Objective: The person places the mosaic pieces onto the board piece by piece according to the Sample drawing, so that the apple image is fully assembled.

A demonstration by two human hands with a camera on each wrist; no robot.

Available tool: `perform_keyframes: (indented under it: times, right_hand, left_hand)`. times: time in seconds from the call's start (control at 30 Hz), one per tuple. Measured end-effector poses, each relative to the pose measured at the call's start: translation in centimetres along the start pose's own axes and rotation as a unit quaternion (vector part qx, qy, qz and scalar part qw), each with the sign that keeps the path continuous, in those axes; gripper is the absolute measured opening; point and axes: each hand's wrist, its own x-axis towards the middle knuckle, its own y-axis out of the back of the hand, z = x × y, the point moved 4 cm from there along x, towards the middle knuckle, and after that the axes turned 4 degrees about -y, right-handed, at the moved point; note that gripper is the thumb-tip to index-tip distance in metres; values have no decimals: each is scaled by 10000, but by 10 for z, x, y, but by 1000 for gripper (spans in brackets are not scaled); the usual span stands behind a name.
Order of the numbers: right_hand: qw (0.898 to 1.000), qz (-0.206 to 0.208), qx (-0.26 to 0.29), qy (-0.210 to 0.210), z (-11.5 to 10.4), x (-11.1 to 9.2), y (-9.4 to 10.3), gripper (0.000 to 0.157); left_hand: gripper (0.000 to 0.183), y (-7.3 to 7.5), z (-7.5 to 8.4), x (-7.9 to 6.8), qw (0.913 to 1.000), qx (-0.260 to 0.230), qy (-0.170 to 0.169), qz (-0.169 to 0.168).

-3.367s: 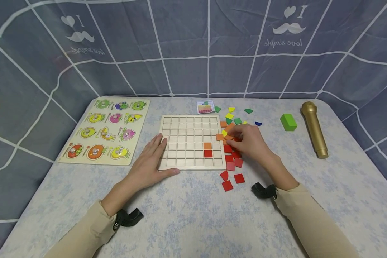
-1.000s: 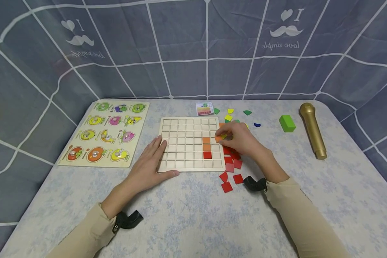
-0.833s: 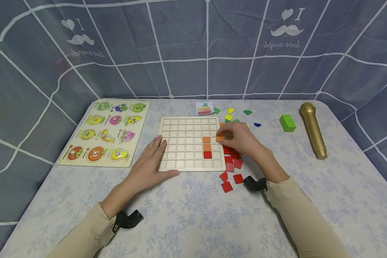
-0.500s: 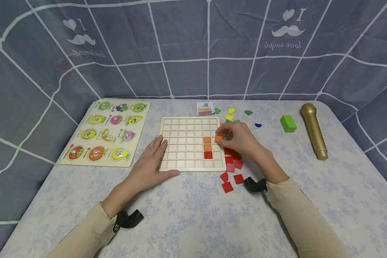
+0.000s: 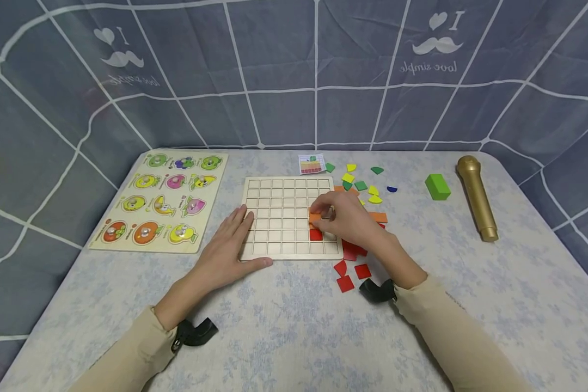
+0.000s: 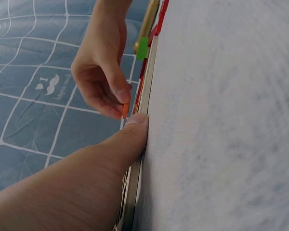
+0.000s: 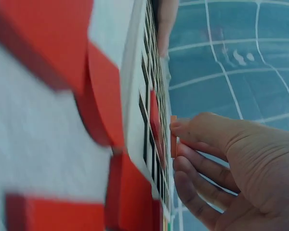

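A pale wooden grid board (image 5: 282, 212) lies mid-table in the head view. Fingers of my left hand (image 5: 227, 242) rest straight along its left edge, and the thumb lies at the near edge. Over the board's right part, my right hand (image 5: 347, 216) pinches an orange square tile (image 7: 173, 137) between thumb and fingers. The wrist views show this tile held on edge, just off the board. A red tile (image 5: 316, 234) sits in a cell right below the fingertips. The orange tiles above it in that column are partly hidden by the hand.
Several red tiles (image 5: 345, 283) lie right of the board, some under my right forearm. Yellow tiles (image 5: 348, 177) and green tiles (image 5: 361, 185) are scattered behind. A pattern card (image 5: 312, 163), fruit puzzle board (image 5: 159, 204), green block (image 5: 438, 187) and gold microphone (image 5: 477, 197) surround them.
A second orange tile came to lie above the first one on the board. My right hand then moved left from the board's right edge, carrying another orange tile. My left hand stayed put.
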Motion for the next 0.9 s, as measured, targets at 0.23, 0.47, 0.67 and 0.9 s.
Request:
perform_keyframes:
  times: [0.23,0.47,0.67,0.9]
  right_hand:
    - [9997,-95,-203,127,-14,0,-14,13]
    - [9999,20,-122,29,-15,-1,-21,12]
    - [9997,137,-197,52,-15,-1,-24,12]
    - [9997,195,-117,-31,-13,-1,-26,11]
  left_hand:
    - [115,2,0,1,10000,5,-16,5]
    - [115,1,0,2,10000,7,-16,-3]
    - [115,1,0,1,10000,-6,-8,4]
    - [115,0,0,0,10000,15,11,-18]
